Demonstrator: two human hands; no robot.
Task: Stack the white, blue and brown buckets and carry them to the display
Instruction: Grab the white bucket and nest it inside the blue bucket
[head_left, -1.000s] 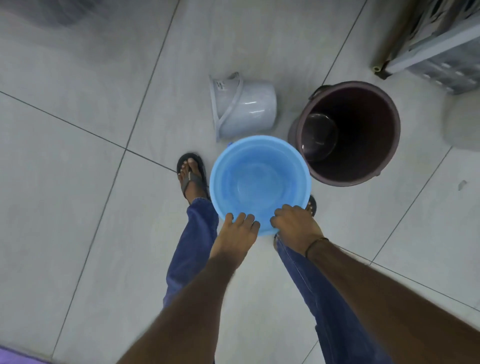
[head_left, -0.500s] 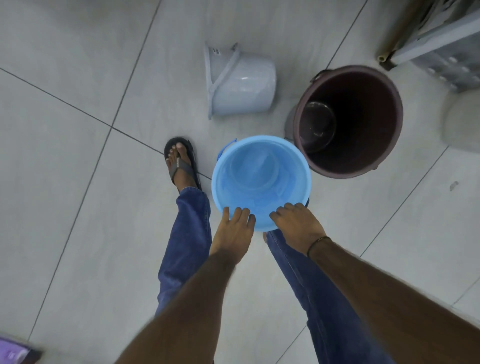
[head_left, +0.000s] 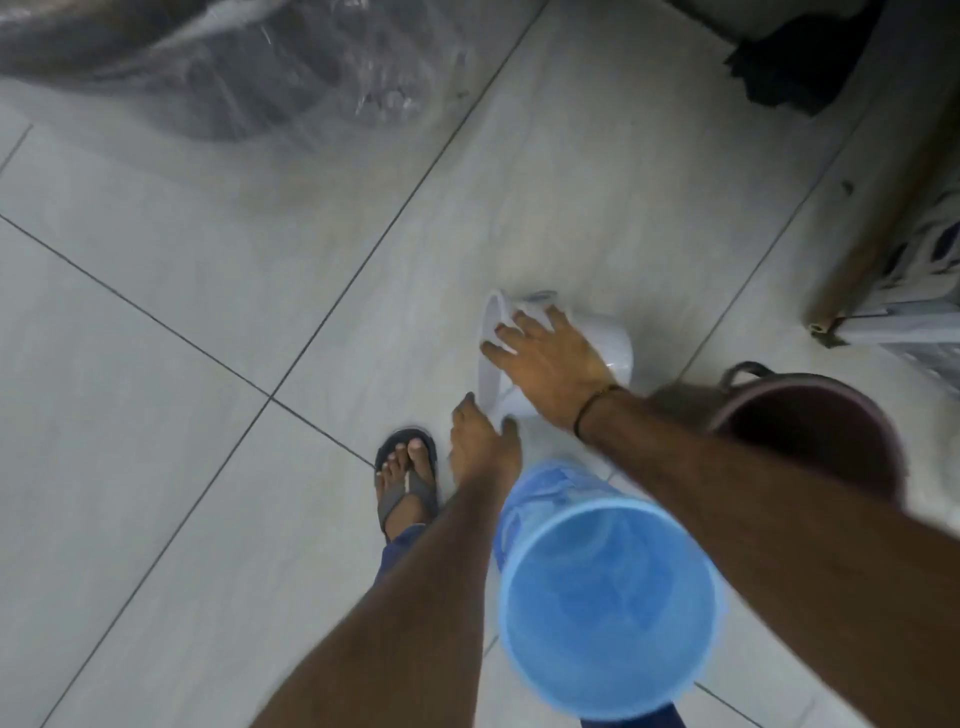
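White bucket (head_left: 605, 343) (tipped), right hand (head_left: 553, 358) atop

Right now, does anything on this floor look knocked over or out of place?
Yes. The white bucket lies on its side on the floor tiles, not upright; the right hand rests on it and the left hand reaches its rim.

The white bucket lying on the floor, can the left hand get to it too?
Probably yes. The left hand is open right beside the white bucket, near its rim, with only bare floor between. The right hand already lies on top of it.
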